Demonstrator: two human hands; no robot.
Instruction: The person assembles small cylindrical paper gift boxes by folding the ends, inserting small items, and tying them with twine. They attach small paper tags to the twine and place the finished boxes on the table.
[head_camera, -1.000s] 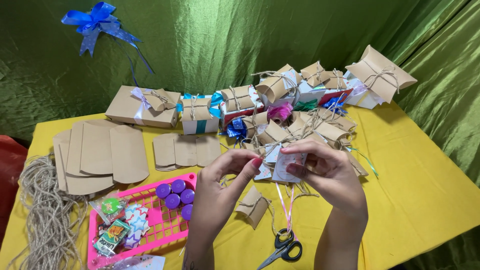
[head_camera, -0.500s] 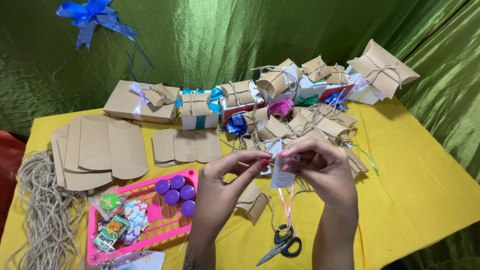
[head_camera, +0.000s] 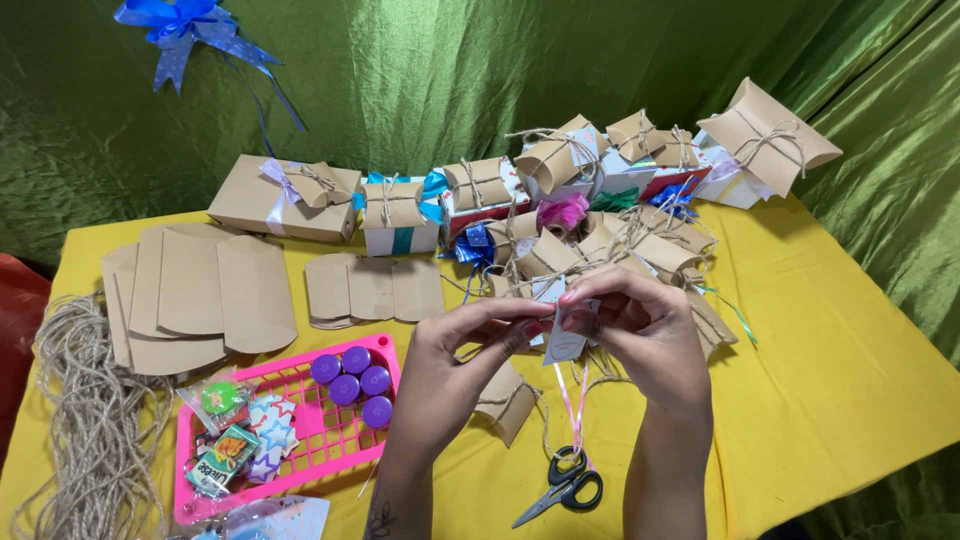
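Paper tag (head_camera: 566, 338), pinched by both hands (head_camera: 560, 345)

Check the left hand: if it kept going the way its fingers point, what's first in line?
The small white tag, pinched between the left hand and right hand. Right-hand fingertips sit just behind it; depth is unclear.

Fingers perhaps hide tag (head_camera: 566, 340) top.
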